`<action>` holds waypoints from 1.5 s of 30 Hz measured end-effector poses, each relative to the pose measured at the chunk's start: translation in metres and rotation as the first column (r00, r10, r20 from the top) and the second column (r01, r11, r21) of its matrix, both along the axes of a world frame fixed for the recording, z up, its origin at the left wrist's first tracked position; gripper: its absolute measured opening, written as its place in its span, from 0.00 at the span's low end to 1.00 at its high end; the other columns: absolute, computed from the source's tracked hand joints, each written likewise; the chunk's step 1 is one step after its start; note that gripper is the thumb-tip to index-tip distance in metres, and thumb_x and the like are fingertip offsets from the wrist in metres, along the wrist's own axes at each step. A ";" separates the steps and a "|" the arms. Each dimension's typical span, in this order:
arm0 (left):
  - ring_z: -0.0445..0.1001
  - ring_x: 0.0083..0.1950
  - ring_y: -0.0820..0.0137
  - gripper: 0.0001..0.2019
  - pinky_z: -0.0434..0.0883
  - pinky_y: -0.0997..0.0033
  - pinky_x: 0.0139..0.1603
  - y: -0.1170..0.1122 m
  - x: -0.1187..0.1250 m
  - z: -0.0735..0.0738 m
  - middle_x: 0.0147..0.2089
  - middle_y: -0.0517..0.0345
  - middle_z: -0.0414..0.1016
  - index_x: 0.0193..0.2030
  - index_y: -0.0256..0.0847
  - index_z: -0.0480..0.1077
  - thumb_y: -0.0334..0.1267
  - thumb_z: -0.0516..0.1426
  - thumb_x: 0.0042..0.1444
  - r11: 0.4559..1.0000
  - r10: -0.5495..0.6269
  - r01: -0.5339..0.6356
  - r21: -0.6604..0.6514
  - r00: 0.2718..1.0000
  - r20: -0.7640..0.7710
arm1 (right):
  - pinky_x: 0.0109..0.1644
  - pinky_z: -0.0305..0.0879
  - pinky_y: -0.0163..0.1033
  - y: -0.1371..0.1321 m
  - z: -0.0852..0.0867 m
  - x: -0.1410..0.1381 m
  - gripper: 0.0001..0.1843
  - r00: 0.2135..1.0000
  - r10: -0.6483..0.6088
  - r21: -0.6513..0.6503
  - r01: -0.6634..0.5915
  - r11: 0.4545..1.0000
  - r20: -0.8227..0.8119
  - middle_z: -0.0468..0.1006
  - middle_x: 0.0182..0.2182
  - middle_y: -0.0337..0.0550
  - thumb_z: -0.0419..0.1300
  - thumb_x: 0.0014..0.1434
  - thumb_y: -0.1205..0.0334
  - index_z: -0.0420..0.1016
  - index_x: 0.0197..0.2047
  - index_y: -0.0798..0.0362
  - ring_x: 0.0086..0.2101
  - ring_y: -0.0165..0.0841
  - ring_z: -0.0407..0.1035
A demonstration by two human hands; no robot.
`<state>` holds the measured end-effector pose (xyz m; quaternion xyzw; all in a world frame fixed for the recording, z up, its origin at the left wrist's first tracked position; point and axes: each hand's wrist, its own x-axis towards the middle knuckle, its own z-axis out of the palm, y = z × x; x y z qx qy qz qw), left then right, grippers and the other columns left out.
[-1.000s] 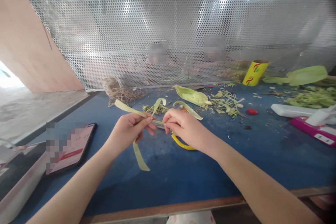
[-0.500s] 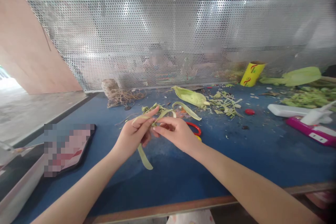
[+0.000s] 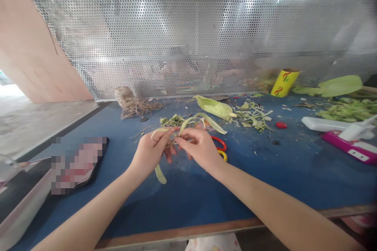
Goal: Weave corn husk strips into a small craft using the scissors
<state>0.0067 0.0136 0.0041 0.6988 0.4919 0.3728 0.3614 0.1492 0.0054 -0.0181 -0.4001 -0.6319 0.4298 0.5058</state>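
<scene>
Compared with a second ago, the left hand and right hand are brought closer together, and a red handle loop is exposed. Pale leaf strips are pinched between both hands' fingertips above the blue table, one end hanging below the left. The yellow tube's inside cannot be made out.

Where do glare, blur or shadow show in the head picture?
Head view: glare on the perforated screen; far left washed out; right edge dark, blurred; phone mostly pixelated; faint shadow on the blue table below the left hand; green strip slightly soft.
</scene>
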 end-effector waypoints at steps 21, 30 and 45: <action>0.72 0.18 0.75 0.25 0.63 0.80 0.19 -0.004 -0.008 0.013 0.20 0.63 0.75 0.55 0.36 0.59 0.39 0.57 0.51 0.973 -0.115 0.138 -0.187 0.985 0.129 | 0.15 0.53 0.29 0.013 0.004 0.019 0.11 0.977 0.069 -0.129 -0.096 0.987 -0.200 0.71 0.22 0.35 0.58 0.50 0.54 0.67 0.30 0.54 0.12 0.19 0.58; 0.76 0.26 0.66 0.26 0.63 0.78 0.17 -0.004 -0.003 0.005 0.25 0.54 0.77 0.52 0.34 0.64 0.41 0.59 0.46 0.964 -0.123 0.166 -0.210 0.972 0.202 | 0.14 0.54 0.28 0.008 -0.002 0.012 0.11 0.986 0.150 -0.011 -0.151 0.988 -0.078 0.67 0.20 0.28 0.51 0.57 0.54 0.55 0.40 0.48 0.11 0.22 0.60; 0.69 0.16 0.75 0.13 0.60 0.80 0.14 -0.008 0.001 0.005 0.22 0.58 0.75 0.32 0.35 0.74 0.44 0.60 0.44 0.987 -0.062 0.082 -0.137 0.988 0.143 | 0.31 0.61 0.34 0.003 0.013 0.019 0.12 0.996 -0.061 0.223 0.046 0.974 0.060 0.74 0.25 0.39 0.54 0.54 0.55 0.75 0.31 0.51 0.27 0.29 0.65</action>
